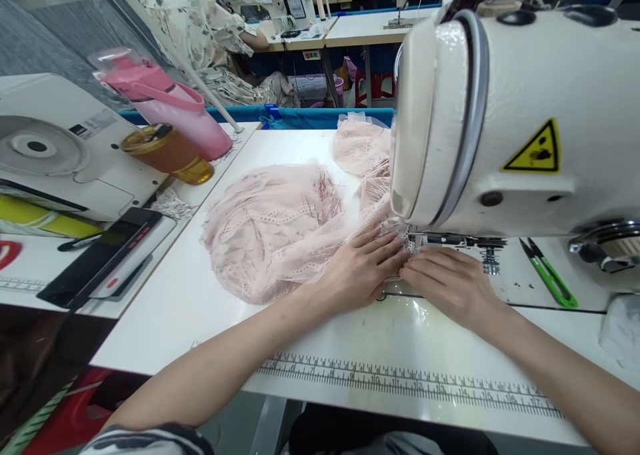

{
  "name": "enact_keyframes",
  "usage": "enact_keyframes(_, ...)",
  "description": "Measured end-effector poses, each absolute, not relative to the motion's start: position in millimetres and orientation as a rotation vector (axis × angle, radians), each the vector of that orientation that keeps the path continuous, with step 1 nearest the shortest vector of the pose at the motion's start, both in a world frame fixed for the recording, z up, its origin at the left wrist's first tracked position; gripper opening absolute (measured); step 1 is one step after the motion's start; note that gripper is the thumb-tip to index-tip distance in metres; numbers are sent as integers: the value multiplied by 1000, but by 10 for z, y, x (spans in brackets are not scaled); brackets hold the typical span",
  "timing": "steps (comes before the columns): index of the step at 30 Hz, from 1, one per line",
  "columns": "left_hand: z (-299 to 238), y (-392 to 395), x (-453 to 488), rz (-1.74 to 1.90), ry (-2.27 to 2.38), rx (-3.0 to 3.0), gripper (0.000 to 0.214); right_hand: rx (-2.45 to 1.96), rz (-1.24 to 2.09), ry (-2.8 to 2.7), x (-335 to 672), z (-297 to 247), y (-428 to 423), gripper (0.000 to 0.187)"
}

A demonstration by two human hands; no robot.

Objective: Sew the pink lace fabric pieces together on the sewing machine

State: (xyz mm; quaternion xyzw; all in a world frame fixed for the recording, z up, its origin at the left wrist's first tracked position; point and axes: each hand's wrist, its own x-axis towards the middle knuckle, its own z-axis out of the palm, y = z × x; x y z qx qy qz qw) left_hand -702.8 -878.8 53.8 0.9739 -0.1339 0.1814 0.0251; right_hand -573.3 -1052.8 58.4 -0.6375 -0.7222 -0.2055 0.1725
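Pale pink lace fabric (273,225) lies bunched on the white sewing table (190,288), trailing under the head of a white sewing machine (515,118). My left hand (363,268) rests flat on the fabric's right edge, fingers stretched toward the needle area (417,241). My right hand (453,285) lies flat just right of it, fingertips pressing the fabric beside the presser foot. The two hands nearly touch. The needle itself is hidden behind the machine head.
Green thread snips (550,275) lie right of the machine. A pink bottle (165,101), an amber cup (167,151) and a black device (107,255) stand at left. A printed ruler (410,378) runs along the front edge. Another person (210,38) sits at the back.
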Motion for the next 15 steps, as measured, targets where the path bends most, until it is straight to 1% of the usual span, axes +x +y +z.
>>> enact_keyframes(15,486,-8918,-7020,572,-248,3108,42,-1917,-464,-2055,-5654,566,-10575,21)
